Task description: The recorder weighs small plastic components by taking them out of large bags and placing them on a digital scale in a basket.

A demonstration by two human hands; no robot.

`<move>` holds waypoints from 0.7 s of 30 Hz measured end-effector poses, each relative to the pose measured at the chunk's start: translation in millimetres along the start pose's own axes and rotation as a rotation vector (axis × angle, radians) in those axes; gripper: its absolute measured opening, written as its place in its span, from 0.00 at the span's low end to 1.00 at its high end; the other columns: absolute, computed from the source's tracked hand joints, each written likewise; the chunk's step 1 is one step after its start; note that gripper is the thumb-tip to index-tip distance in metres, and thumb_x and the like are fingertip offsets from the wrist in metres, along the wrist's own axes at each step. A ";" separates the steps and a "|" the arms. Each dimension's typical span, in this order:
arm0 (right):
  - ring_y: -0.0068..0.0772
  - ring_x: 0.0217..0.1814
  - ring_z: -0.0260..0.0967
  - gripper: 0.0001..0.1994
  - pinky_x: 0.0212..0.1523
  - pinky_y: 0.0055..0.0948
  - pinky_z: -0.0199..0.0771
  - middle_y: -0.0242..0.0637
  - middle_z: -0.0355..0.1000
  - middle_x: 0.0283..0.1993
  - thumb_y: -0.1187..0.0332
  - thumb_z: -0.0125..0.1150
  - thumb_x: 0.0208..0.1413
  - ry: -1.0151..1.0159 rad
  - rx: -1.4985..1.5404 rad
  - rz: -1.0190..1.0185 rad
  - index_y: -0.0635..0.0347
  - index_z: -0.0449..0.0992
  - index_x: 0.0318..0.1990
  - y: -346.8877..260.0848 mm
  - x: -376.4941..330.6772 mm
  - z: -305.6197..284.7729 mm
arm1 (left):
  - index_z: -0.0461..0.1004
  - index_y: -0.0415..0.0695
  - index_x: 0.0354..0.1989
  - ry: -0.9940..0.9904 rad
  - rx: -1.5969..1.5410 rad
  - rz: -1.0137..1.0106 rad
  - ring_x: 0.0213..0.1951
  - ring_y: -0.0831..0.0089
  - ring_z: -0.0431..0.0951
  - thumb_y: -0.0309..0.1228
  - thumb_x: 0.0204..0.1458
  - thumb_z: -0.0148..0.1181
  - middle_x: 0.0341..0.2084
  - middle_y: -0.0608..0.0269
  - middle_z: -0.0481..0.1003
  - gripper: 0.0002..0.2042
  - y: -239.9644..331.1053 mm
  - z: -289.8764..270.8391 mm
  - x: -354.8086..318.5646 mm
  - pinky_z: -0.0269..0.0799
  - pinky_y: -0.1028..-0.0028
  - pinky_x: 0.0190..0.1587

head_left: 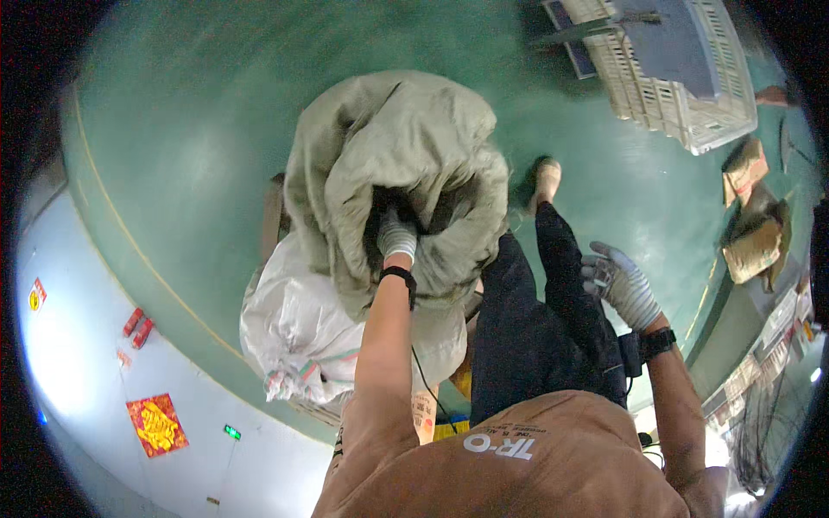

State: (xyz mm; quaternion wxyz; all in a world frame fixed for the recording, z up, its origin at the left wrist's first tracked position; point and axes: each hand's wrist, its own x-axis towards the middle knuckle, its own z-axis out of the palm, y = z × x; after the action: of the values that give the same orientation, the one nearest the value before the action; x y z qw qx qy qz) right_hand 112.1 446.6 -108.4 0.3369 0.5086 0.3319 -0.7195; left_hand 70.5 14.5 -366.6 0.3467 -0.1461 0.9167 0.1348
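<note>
A large grey-green woven sack (pixel 406 121) stands in front of me with its mouth open and its rim rolled outward. My left hand (pixel 398 236), in a striped grey-white glove, reaches down into the dark mouth of the sack. Its fingers are hidden inside, so what they touch cannot be seen. Over by my right leg, my right hand (pixel 619 283) hangs in a matching glove, fingers loosely spread, holding nothing. Against the near left side of the sack rests a white woven bag (pixel 302 319) with red and green stripes.
A white plastic crate (pixel 665 104) with grey sheets inside stands at the far right. Torn cardboard boxes (pixel 753 250) lie at the right edge. A pale wall (pixel 259 457) with a red-and-gold poster (pixel 157 425) runs along the left. A thin black cable (pixel 432 388) hangs near my left arm.
</note>
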 end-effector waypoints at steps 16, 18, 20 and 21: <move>0.29 0.61 0.65 0.27 0.59 0.39 0.67 0.35 0.67 0.61 0.49 0.52 0.64 -0.486 -0.236 0.165 0.45 0.62 0.68 41.8 70.0 234.8 | 0.76 0.43 0.45 0.038 -1.612 -0.050 0.34 0.77 0.78 0.28 0.52 0.69 0.37 0.66 0.78 0.13 53.7 -209.4 -169.2 0.77 0.76 0.40; 0.31 0.62 0.65 0.27 0.61 0.41 0.66 0.36 0.67 0.62 0.48 0.51 0.64 -0.515 -0.196 0.169 0.46 0.62 0.68 43.3 67.3 252.2 | 0.76 0.43 0.46 -0.032 -1.632 -0.023 0.36 0.76 0.79 0.28 0.52 0.68 0.38 0.66 0.79 0.13 60.2 -218.4 -183.4 0.77 0.76 0.40; 0.33 0.65 0.63 0.29 0.64 0.47 0.64 0.37 0.66 0.64 0.47 0.51 0.64 -0.821 -0.074 0.254 0.49 0.61 0.68 42.3 61.6 260.1 | 0.76 0.42 0.46 -0.218 -1.588 -0.117 0.36 0.76 0.80 0.29 0.53 0.68 0.38 0.65 0.79 0.13 63.8 -227.5 -197.8 0.78 0.76 0.41; 0.35 0.66 0.62 0.31 0.65 0.50 0.62 0.38 0.64 0.65 0.46 0.50 0.64 -0.862 -0.103 0.259 0.53 0.61 0.68 40.4 57.1 258.4 | 0.76 0.41 0.46 -0.258 -1.635 -0.105 0.37 0.76 0.80 0.29 0.54 0.67 0.38 0.64 0.79 0.13 65.9 -230.9 -205.0 0.78 0.76 0.39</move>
State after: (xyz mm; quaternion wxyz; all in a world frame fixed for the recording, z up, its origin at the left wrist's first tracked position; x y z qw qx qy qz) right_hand -0.7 203.9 -100.6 0.5565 0.1822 0.1303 -0.8000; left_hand 56.1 30.4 -51.6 0.2394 -0.3780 0.4744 0.7581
